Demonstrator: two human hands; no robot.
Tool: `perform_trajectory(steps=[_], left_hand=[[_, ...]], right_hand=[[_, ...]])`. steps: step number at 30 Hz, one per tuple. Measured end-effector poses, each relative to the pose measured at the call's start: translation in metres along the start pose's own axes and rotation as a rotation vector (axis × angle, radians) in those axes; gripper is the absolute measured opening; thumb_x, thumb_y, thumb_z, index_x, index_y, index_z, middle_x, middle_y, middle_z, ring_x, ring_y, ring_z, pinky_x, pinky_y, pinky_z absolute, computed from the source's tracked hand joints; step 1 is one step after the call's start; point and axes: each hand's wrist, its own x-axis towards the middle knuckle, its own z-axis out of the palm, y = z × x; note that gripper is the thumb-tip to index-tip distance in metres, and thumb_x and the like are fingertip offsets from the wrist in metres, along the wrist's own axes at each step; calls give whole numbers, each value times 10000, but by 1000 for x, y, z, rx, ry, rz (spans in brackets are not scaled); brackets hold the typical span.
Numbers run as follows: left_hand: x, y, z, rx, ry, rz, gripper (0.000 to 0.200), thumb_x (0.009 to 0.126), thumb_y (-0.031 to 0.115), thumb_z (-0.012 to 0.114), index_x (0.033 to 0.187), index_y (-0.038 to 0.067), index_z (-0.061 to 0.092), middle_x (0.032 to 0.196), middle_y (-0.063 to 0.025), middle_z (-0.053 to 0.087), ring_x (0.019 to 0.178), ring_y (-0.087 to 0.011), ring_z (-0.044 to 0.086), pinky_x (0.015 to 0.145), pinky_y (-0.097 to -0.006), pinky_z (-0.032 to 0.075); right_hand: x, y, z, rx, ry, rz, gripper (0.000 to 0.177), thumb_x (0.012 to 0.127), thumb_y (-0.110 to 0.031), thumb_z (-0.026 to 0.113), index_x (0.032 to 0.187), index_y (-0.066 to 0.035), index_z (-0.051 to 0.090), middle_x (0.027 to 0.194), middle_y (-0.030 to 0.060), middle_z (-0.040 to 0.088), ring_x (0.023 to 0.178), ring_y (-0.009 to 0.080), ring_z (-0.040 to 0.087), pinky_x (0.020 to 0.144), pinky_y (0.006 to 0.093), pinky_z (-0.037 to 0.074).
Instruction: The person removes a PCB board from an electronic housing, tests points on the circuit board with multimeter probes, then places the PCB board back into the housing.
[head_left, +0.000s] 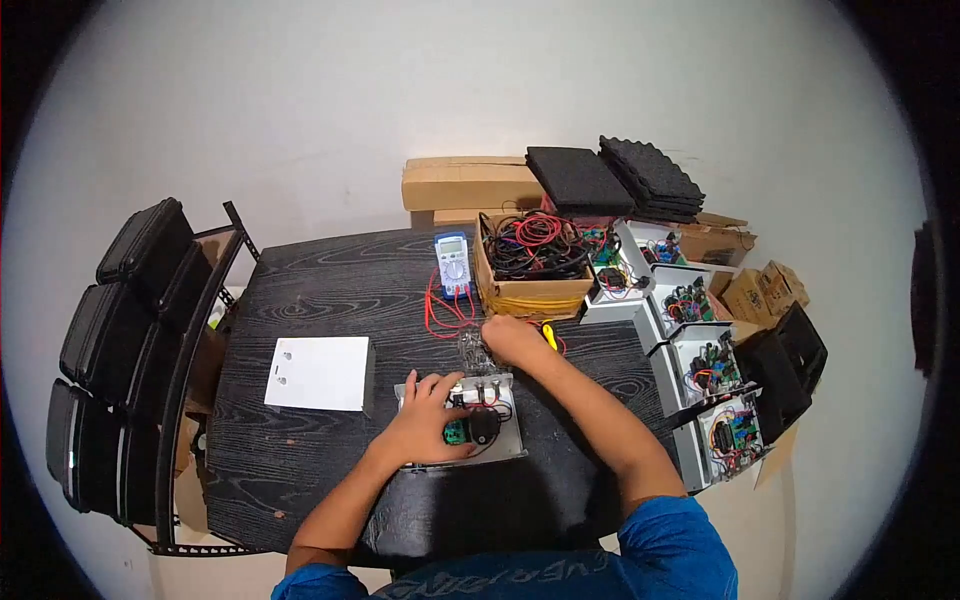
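An opened white metal case (505,442) with a green circuit board, wires and a round black part lies near the middle of the black table. My left hand (425,425) rests over its left half, fingers spread onto the board and the black part. Just behind the case is a small clear bag (473,352) of what look like small parts. My right hand (510,340) is at this bag's right side with its fingers curled; what they hold is too small to make out. A blue multimeter (453,262) with red leads lies beyond the bag.
A white box (320,373) sits at the left. Behind my right hand stands a cardboard box (535,290) of cables, with a yellow-handled tool (549,336) in front. Several open cases (708,365) line the right edge. Black cases (100,335) fill a rack at far left.
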Motion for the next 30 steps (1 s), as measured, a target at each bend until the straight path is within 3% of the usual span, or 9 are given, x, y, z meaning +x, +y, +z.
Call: perform_trajectory(steps=[6,12,18,21,27,30], left_hand=[[0,-1,3,7,16,10,614,723,509,839,1174,93,824,1617,-216,381,1474,-432,327,1243,-725,78],[0,-3,4,21,16,14,578,733,479,850,1163,93,826,1611,-215,381,1471,-436,331,1243,-724,87],[0,-4,6,5,29,14,532,748,451,845,1148,101,830,1598,-211,391,1455,-446,337,1242,-725,90],[0,-2,4,5,25,17,508,757,443,839,1141,110,832,1596,-208,391,1449,-443,339,1238,-730,98],[0,-5,6,4,28,13,471,765,417,836,1128,116,832,1591,-202,396,1446,-430,346,1224,-741,120],[0,-7,8,-6,44,12,436,774,376,832,1130,124,833,1587,-200,403,1445,-424,353,1229,-730,120]], right_hand=[[6,-9,5,-8,-3,59,216,910,-96,613,946,10,798,983,241,776,934,410,775,801,512,632],[4,-11,-2,-36,-41,-8,214,909,-89,606,931,5,796,973,234,776,917,397,779,775,506,635],[8,5,20,-24,63,-59,217,905,-73,595,922,15,793,952,242,771,901,396,778,783,494,637],[8,-1,23,-10,97,-26,155,822,-27,670,903,44,782,950,275,757,909,404,771,805,505,631],[1,-6,-5,4,-51,-15,135,833,-33,677,899,31,776,946,253,762,940,394,767,830,487,630],[1,7,3,79,80,-68,164,799,-21,700,941,35,759,952,260,760,947,412,755,837,487,615]])
